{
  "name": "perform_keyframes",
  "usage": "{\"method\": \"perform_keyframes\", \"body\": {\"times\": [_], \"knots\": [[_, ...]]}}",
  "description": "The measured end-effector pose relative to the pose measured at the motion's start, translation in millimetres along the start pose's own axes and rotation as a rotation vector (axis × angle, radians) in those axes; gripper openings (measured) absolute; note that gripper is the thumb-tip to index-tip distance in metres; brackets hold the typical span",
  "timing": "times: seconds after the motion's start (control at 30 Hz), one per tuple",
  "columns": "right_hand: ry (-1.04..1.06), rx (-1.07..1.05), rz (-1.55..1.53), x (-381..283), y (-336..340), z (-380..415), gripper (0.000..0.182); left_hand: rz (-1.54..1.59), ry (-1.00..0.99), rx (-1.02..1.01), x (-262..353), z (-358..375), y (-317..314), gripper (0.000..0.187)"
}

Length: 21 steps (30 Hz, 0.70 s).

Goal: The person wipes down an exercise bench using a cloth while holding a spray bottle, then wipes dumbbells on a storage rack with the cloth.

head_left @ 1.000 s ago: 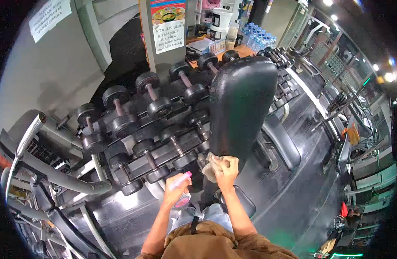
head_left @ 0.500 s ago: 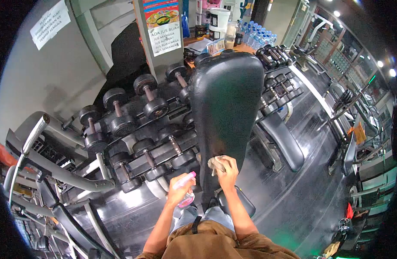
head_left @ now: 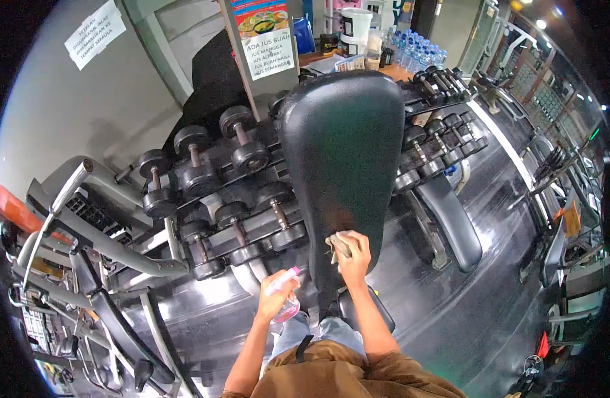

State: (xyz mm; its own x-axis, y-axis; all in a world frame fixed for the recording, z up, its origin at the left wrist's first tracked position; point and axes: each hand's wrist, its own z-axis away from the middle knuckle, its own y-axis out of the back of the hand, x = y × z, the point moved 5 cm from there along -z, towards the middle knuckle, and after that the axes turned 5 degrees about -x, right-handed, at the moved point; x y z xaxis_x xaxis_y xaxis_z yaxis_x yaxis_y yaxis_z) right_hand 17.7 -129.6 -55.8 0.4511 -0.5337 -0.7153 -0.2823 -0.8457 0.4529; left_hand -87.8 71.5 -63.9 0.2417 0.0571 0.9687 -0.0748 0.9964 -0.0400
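A black padded bench backrest (head_left: 345,146) rises upright in the middle, its surface shiny. My right hand (head_left: 351,255) is closed round a crumpled greyish cloth (head_left: 332,247) at the lower part of the pad. To the left of the pad, my left hand (head_left: 276,296) grips a spray bottle (head_left: 288,309) with a pink and white top and pinkish liquid. The bench's small black seat (head_left: 366,309) shows below my right hand, partly covered by my forearm.
Racks of dumbbells (head_left: 244,140) stand behind the pad on both sides. Another black bench (head_left: 451,222) is at the right. Gym machines with metal bars (head_left: 66,192) stand at the left. Water bottles (head_left: 418,52) sit on a wooden counter behind.
The view has shifted, so the racks and machines appear farther right. My right hand and the cloth sit slightly higher against the pad. My left hand still holds the bottle.
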Motion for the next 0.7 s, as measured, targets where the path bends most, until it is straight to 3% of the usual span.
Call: {"method": "perform_keyframes", "body": {"times": [0.2, 0.27, 0.47, 0.7], "knots": [[-0.011, -0.014, -0.064, 24.0, -5.2, 23.9, 0.037, 0.057, -0.032, 0.022, -13.4, 8.0, -13.3, 0.012], [-0.105, -0.129, -0.070, 42.3, -7.2, 36.7, 0.035, 0.047, -0.044, 0.021, -11.2, 9.0, -17.1, 0.012], [-0.173, 0.100, -0.151, 48.1, 4.8, 13.5, 0.028, -0.008, 0.016, 0.010, -3.2, 11.8, -23.2, 0.009], [-0.113, 0.107, -0.192, 20.6, -1.6, 2.9, 0.032, -0.012, 0.019, -0.040, -15.5, 10.2, -22.4, 0.017]]}}
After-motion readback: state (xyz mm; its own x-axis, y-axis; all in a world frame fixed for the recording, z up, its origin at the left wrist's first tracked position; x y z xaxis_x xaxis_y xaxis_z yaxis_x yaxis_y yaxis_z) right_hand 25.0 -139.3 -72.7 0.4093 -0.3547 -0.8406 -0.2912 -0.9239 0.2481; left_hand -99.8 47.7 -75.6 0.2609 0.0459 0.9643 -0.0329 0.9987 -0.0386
